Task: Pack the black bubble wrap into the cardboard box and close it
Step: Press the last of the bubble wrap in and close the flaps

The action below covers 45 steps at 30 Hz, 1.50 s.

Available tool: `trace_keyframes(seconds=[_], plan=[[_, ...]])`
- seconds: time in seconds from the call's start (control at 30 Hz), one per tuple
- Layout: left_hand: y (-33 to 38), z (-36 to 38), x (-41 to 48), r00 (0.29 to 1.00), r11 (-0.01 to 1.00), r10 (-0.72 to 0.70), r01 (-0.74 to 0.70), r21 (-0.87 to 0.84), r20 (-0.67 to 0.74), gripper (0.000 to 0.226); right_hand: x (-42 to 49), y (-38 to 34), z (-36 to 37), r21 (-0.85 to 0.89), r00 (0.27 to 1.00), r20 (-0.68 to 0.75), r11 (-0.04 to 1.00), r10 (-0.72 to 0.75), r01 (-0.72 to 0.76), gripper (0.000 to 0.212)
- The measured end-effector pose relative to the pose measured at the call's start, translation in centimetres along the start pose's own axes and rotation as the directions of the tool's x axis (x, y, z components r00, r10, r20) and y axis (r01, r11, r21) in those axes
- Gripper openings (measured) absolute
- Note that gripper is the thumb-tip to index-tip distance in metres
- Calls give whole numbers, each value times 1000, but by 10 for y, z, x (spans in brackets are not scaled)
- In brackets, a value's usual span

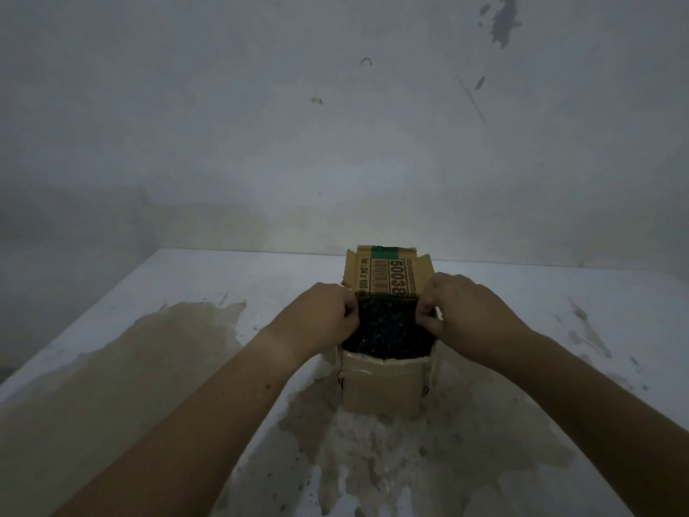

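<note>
Dim room. Grey-white wall [335, 143] behind the cardboard box [384, 386], marked with dark scuffs and stains. White table [223, 278] under the box, with its coating worn through to brown patches [149, 367] left of the box and in front of it.

The box stands upright, top open. Black bubble wrap [387, 330] lies inside it and fills it to about the rim. The far flap [387, 274] leans over the back of the opening; it has a printed barcode, large digits and a strip of green tape [386, 251] at its far edge.

Left hand [324, 315] is at the box's left side, with fingers [350, 311] curled onto the flap's near left corner. Right hand [469, 311] is at the box's right side, with fingers [423, 311] and thumb pinching the flap's near right corner. Both forearms reach in from in front of the box.
</note>
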<state>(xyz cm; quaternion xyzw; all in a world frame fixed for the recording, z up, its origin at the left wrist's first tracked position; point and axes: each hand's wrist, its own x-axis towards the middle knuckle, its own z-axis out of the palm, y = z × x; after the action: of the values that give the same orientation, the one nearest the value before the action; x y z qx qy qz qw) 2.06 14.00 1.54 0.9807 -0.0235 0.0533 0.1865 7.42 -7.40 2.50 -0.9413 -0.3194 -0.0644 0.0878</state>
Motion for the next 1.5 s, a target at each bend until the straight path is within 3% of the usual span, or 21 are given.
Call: trace_keyframes(seconds=[0.1, 0.2, 0.3, 0.47, 0.63, 0.7, 0.77, 0.83, 0.87, 0.9, 0.97, 1.0, 1.07, 1.17, 1.27, 1.4, 1.5], plan=[[4, -3, -2, 998, 998, -14, 9, 66, 65, 25, 1, -6, -5, -69, 993, 114, 997, -12, 20, 25], [2, -15, -5, 971, 992, -76, 96, -78, 228, 33, -1, -12, -17, -136, 985, 173, 990, -22, 46, 34], [2, -30, -7, 934, 992, -65, 97, -74, 351, 46, -7, -13, -26, -137, 983, 183, 990, 0, 26, 47], [8, -14, -5, 965, 987, -131, 149, -65, 226, 38, -3, -18, -12, 23, 972, 200, 991, 124, -131, 39], [3, -5, -19, 988, 990, -103, 113, -83, 117, 46, -5, -15, -10, 47, 981, 176, 995, 76, -85, 29], [-4, -1, -28, 997, 988, -57, 64, -143, 56, 47, -10, -6, -9, 122, 993, 118, 992, 19, -34, 22], [-9, 7, -35, 997, 942, -76, 73, -326, 5, 53, -15, 3, -8, 247, 998, -39, 969, 43, -32, 15], [-11, 14, -36, 989, 811, -150, 121, -573, -3, 58, -14, 12, -5, 430, 961, -188, 897, 204, -106, 22], [-10, 16, -34, 984, 721, -179, 134, -680, 5, 59, -12, 16, -2, 555, 932, -172, 813, 318, -175, 33], [-8, 16, -32, 980, 635, -200, 141, -760, 14, 60, -9, 18, 0, 685, 906, -82, 684, 415, -251, 43], [-4, 15, -27, 972, 521, -233, 140, -842, 18, 63, -3, 19, 4, 834, 873, 143, 418, 466, -359, 56], [-2, 15, -25, 970, 488, -244, 133, -862, 12, 64, -1, 19, 7, 858, 867, 208, 341, 453, -384, 58], [0, 15, -22, 964, 468, -267, 115, -876, -16, 61, 3, 19, 11, 886, 873, 215, 288, 438, -363, 57], [-3, 18, -20, 960, 520, -268, 71, -851, -84, 52, 5, 17, 15, 908, 890, 70, 341, 450, -244, 35], [-8, 24, -20, 954, 610, -248, 20, -792, -167, 35, 2, 17, 13, 870, 906, -70, 470, 417, -149, 8], [-16, 30, -23, 945, 701, -207, -37, -713, -252, 28, -3, 22, 12, 767, 945, -148, 637, 293, -78, 6], [-18, 31, -28, 940, 794, -141, -80, -603, -310, 25, -8, 27, 14, 746, 960, -175, 666, 218, -15, 19]])
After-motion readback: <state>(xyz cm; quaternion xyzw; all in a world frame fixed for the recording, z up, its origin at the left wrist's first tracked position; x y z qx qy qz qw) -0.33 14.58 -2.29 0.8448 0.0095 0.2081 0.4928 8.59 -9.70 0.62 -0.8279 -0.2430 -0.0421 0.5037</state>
